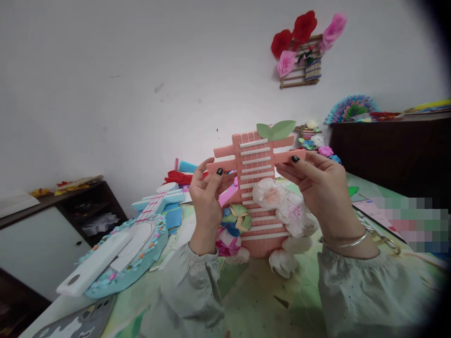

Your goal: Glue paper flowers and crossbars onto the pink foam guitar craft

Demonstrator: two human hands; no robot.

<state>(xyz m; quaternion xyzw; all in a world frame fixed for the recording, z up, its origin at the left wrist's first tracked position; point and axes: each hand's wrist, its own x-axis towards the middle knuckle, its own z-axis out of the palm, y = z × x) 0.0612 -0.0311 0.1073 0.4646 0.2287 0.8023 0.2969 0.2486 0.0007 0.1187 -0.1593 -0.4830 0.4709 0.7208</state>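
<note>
A pink paper lute [256,162] stands upright before me, with white strips across its neck and thin strings running down. Green paper leaves [276,130] top it. White paper flowers [269,193] cover its lower right, and a magenta flower [228,241] sits at the lower left. My left hand [207,199] pinches the lower left peg, its thumb on the front. Between the thumb and fingers of my right hand [322,188] is the lower right peg. The fingers behind the pegs are partly hidden.
A blue paper banjo-like instrument [155,244] lies at left, a white box-like piece [95,265] on it. A phone [77,324] rests at the front left edge. Dark cabinets [387,145] stand at both sides. Paper flowers [305,28] hang on the wall.
</note>
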